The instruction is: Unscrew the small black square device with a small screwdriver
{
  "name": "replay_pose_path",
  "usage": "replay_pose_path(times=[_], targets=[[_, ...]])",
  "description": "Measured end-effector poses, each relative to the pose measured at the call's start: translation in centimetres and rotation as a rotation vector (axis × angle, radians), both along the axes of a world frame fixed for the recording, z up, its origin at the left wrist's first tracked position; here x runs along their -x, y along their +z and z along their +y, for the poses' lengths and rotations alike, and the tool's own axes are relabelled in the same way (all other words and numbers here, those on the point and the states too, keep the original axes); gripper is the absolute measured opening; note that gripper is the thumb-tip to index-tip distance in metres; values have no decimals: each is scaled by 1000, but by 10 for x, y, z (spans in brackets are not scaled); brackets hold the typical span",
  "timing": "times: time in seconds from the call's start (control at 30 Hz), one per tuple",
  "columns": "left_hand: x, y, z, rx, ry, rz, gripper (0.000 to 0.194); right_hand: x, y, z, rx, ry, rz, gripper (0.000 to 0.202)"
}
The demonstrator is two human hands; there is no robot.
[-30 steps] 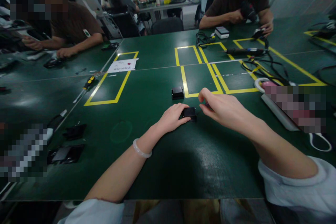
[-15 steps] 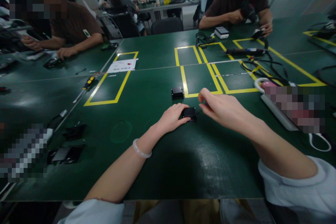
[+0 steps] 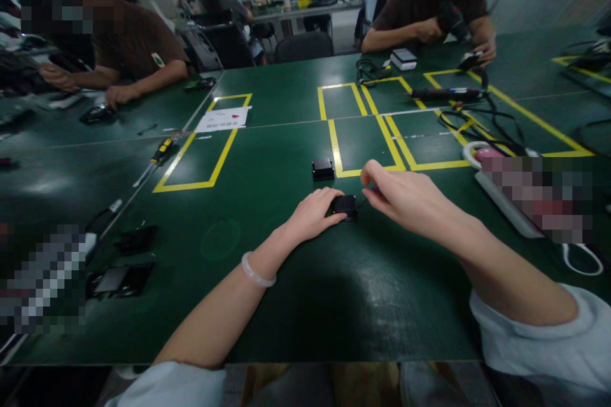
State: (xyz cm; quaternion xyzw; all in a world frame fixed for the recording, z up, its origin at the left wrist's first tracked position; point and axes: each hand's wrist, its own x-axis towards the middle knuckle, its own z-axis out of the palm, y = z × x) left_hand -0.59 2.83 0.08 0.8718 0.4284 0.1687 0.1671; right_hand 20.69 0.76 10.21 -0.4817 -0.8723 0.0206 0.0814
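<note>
A small black box-shaped part (image 3: pixel 344 205) lies on the green table, gripped at its left side by the thumb and fingers of my left hand (image 3: pixel 316 213). To its right, my right hand (image 3: pixel 389 189) is pinched closed around a thin dark rod-like tool (image 3: pixel 362 202). The tool's tip reaches the right edge of the part; most of its handle is hidden in my fingers, so its exact kind does not show. A second, similar black part (image 3: pixel 323 169) sits just beyond my left hand.
Yellow tape outlines (image 3: pixel 370 173) mark the green table (image 3: pixel 286 305). A yellow-black screwdriver (image 3: pixel 162 151) and black pieces (image 3: pixel 121 280) lie left. At right are a pink-and-white object (image 3: pixel 506 191) and black cables (image 3: pixel 501 133). Two people work across the table, one holding a power drill (image 3: pixel 452 20).
Both hands and the black part hold their places. The thin tool shows slightly more clearly between my right fingers and the part.
</note>
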Motion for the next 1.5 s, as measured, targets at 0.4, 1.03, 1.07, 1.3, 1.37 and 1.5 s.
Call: replay_pose_path(times=[0.4,1.03,1.07,1.3,1.37,1.5], targets=[[0,1,0,5,0,-9,37,2,0,-1,0,-4,-21,16],[0,2,0,10,4,-3,37,2,2,-2,3,8,-8,20],[0,2,0,10,3,-2,37,3,2,-2,1,1,-10,20],[0,2,0,5,0,2,36,2,2,-1,20,0,-19,19],[0,1,0,6,-1,2,36,2,2,-2,16,6,-10,20],[0,1,0,12,4,-4,37,3,3,-2,27,-3,-2,20]])
